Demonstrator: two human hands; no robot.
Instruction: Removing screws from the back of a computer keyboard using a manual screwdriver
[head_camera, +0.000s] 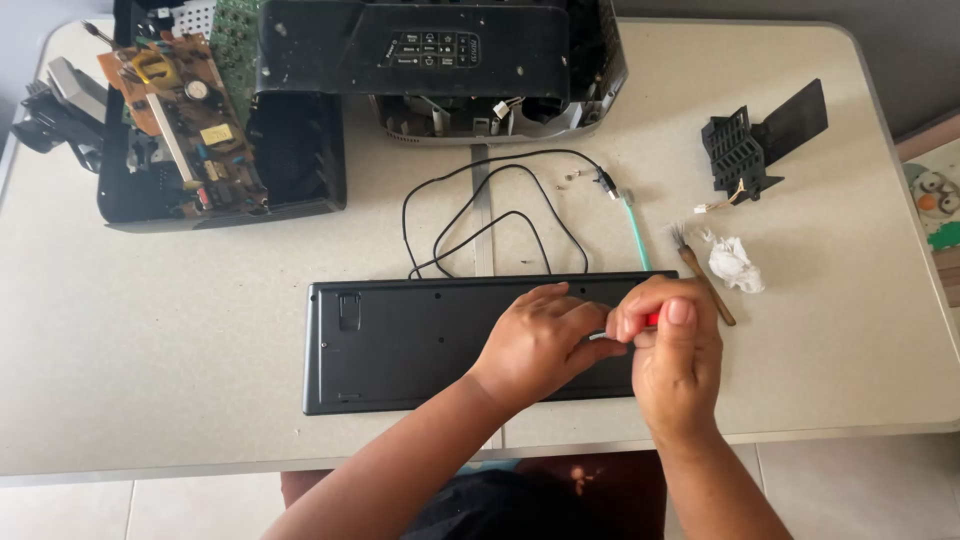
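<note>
A black keyboard (400, 345) lies face down near the table's front edge, its black cable (470, 215) looping behind it. My left hand (540, 340) rests on the keyboard's right half, fingers curled beside a metal tool shaft. My right hand (672, 352) is closed on a red-handled screwdriver (650, 320) held over the keyboard's right end. Only a little of the red handle shows between my fingers.
An opened black device with circuit boards (190, 120) sits at the back left, a dismantled printer-like unit (450, 60) at the back middle. A black plastic part (755, 140), crumpled tissue (735, 262), small brush (700, 270) and green stick (635, 230) lie to the right.
</note>
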